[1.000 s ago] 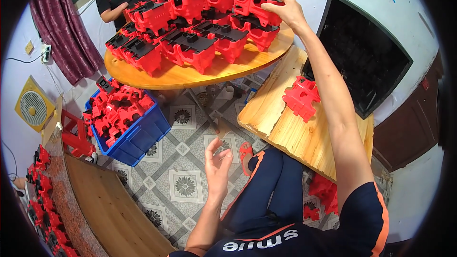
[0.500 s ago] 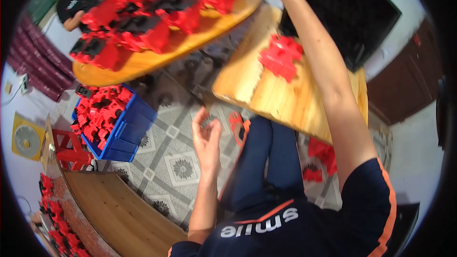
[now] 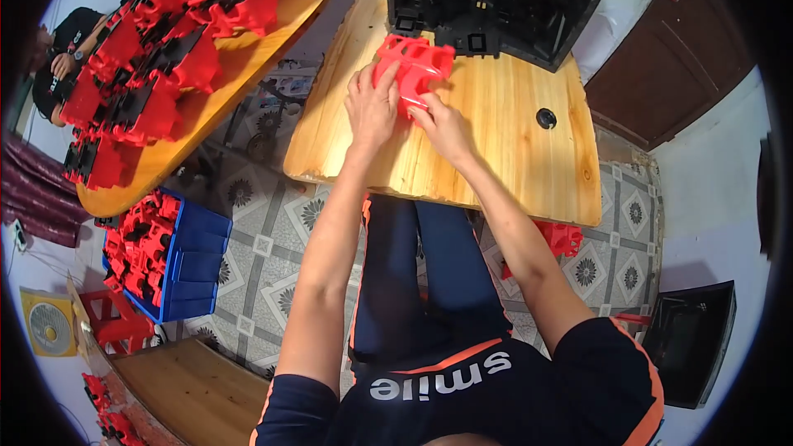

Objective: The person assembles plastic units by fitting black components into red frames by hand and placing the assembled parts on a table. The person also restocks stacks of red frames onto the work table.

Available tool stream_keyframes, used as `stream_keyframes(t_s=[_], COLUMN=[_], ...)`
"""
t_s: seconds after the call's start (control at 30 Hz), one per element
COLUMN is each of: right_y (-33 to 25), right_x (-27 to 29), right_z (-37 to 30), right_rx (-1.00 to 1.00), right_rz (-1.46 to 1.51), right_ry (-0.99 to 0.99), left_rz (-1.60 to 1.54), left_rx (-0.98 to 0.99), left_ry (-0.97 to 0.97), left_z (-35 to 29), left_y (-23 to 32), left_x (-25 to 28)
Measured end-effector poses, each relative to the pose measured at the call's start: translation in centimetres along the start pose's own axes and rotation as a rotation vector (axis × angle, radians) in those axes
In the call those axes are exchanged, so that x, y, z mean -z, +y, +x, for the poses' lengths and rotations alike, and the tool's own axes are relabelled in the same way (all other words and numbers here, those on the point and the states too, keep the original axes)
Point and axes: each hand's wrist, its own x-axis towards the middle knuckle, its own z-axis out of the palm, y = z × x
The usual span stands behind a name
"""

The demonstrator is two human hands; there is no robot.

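A red moulded plastic part (image 3: pixel 415 74) with cut-outs rests on the wooden table before me. My left hand (image 3: pixel 373 109) lies on its left side with the fingers bent over its edge. On its near right corner, my right hand (image 3: pixel 444 126) pinches the rim between thumb and fingers. Just beyond the part, small black plastic pieces (image 3: pixel 475 43) lie at the mouth of a large black bin (image 3: pixel 537 12). A round black piece (image 3: pixel 546 118) sits by itself to the right on the wooden table (image 3: pixel 504 173).
Rows of red and black assemblies (image 3: pixel 153 87) fill the oval table (image 3: pixel 285 21) at left. Below it stands a blue crate (image 3: pixel 198 256) heaped with red parts. More red parts (image 3: pixel 562 238) lie under my table. A person (image 3: pixel 70 58) is at far left.
My right hand has come back from the assemblies on the oval table onto the red part. The left hand has risen from above the floor to the same part. My view has turned rightward.
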Motion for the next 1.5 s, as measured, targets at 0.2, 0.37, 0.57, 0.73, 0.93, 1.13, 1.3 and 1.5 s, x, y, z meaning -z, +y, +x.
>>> stream_keyframes(t_s=[0.2, 0.37, 0.57, 0.73, 0.93, 1.13, 1.3, 1.5], right_y=[4.2, -0.3, 5.8, 11.1, 5.3, -4.5, -6.2, -7.3], right_x=[6.4, 12.8, 8.3, 2.0, 11.5, 16.9, 16.6, 16.9], right_z=[-6.6, -6.5, 7.3, 12.8, 4.1, -6.7, -8.5, -9.0], right_rx=[-0.229, 0.59, -0.054, -0.214, 0.177, 0.591, 0.617, 0.637], right_rz=[0.553, 0.152, 0.417, -0.125, 0.4, 0.366, 0.295, 0.256], right_ry=[0.047, -0.114, 0.163, 0.305, 0.17, -0.038, -0.105, -0.133], left_rz=[0.09, -1.134, -1.637, -1.844, -1.831, -1.952, -2.018, -1.877], left_rx=[0.097, 0.419, 0.86, 0.777, 0.735, 0.72, 0.608, 0.567], left_ry=[-0.131, -0.235, -0.166, -0.205, -0.21, -0.263, -0.312, -0.329], left_z=[0.6, -3.4, -9.0, -11.0, -11.0, -11.1, -11.5, -11.9], left_y=[3.8, 12.1, 10.1, 9.2, 7.6, 8.4, 9.9, 10.7], left_x=[2.5, 6.8, 5.6, 6.3, 7.3, 8.1, 9.5, 10.9])
